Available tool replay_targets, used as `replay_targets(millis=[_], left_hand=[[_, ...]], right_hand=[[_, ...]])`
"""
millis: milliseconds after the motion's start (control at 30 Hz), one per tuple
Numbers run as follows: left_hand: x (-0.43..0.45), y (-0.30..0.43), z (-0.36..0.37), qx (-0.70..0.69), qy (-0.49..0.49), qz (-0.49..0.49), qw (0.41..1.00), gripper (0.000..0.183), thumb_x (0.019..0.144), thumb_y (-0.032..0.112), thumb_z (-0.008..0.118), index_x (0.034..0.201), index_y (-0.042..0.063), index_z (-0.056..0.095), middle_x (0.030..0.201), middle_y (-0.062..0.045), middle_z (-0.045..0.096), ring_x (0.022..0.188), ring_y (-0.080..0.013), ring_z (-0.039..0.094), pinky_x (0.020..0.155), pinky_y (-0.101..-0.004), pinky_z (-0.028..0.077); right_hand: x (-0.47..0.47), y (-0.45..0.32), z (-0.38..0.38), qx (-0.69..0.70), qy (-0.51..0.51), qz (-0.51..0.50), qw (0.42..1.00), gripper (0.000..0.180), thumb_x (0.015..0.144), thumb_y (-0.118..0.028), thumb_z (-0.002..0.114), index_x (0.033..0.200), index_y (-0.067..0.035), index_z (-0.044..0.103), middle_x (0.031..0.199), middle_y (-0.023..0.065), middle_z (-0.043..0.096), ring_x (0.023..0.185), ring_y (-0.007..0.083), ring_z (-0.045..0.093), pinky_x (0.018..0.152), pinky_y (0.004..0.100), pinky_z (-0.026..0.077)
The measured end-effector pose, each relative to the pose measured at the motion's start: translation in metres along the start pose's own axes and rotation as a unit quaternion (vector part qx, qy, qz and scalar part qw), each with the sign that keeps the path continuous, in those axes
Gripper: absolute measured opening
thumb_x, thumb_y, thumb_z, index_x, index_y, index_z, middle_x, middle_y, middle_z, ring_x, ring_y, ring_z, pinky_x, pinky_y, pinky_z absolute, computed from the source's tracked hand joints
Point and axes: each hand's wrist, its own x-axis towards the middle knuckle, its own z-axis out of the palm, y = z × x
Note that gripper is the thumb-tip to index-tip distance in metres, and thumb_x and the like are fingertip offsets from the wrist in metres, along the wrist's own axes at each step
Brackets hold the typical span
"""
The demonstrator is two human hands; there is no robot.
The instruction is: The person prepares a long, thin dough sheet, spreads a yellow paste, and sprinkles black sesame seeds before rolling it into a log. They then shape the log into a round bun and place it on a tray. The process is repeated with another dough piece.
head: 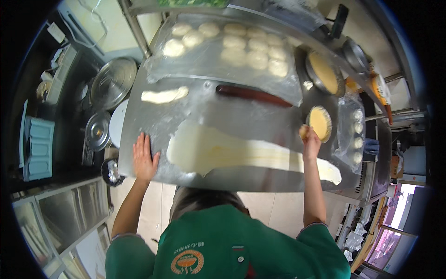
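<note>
My left hand rests palm down on the left part of the steel worktop, its fingers stretched out and holding nothing. At the right, my right hand grips a small tan piece, too blurred to name exactly. That hand is beside a metal bowl of yellow paste or batter. Below my right forearm passes a long, thin sheet of rolled dough, wide at its left end and narrow towards the right. Yellowish streaks mark its surface.
A dark red tapered rolling pin lies behind the sheet. Further left is a dough strip. Dough balls under plastic film fill the back, and several more sit under film at right. A larger yellow-filled pan stands behind the bowl.
</note>
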Motion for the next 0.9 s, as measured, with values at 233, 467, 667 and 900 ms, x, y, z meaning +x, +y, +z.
replay_targets(millis=[233, 467, 667, 900], left_hand=[[0.005, -0.001, 0.004, -0.002, 0.012, 0.025, 1.0, 0.075, 0.089, 0.028, 0.065, 0.151, 0.002, 0.033, 0.159, -0.017, 0.029, 0.147, -0.0352, 0.027, 0.12, -0.0518, 0.018], [0.0, -0.008, 0.002, -0.025, 0.009, 0.006, 1.0, 0.074, 0.091, 0.031, 0.063, 0.151, 0.002, 0.032, 0.159, -0.016, 0.03, 0.147, -0.035, 0.026, 0.12, -0.0512, 0.017], [0.004, -0.001, 0.001, -0.031, 0.011, 0.004, 0.999, 0.071, 0.091, 0.027, 0.062, 0.15, 0.002, 0.033, 0.158, -0.017, 0.032, 0.146, -0.0356, 0.028, 0.121, -0.0505, 0.017], [-0.001, -0.007, 0.002, -0.022, 0.011, -0.011, 1.0, 0.071, 0.092, 0.033, 0.061, 0.15, 0.002, 0.033, 0.158, -0.016, 0.031, 0.146, -0.035, 0.028, 0.121, -0.0503, 0.017]], right_hand=[[-0.156, 0.075, 0.205, -0.337, -0.373, -0.359, 0.787, 0.072, 0.092, -0.037, 0.062, 0.146, 0.002, 0.036, 0.154, 0.0226, 0.034, 0.142, 0.0389, 0.034, 0.117, 0.0498, 0.028], [-0.187, 0.077, 0.189, -0.458, -0.488, -0.37, 0.644, 0.098, 0.082, -0.054, 0.067, 0.148, 0.008, 0.028, 0.155, 0.0283, 0.028, 0.146, 0.041, 0.026, 0.119, 0.0503, 0.022], [-0.199, 0.092, 0.299, -0.371, -0.419, -0.362, 0.745, 0.102, 0.077, -0.054, 0.072, 0.146, 0.008, 0.031, 0.155, 0.0287, 0.028, 0.146, 0.0409, 0.025, 0.12, 0.0497, 0.021], [-0.209, 0.079, 0.233, -0.352, -0.621, -0.341, 0.612, 0.097, 0.078, -0.049, 0.072, 0.147, 0.006, 0.032, 0.154, 0.0228, 0.033, 0.145, 0.0377, 0.029, 0.119, 0.0489, 0.022]])
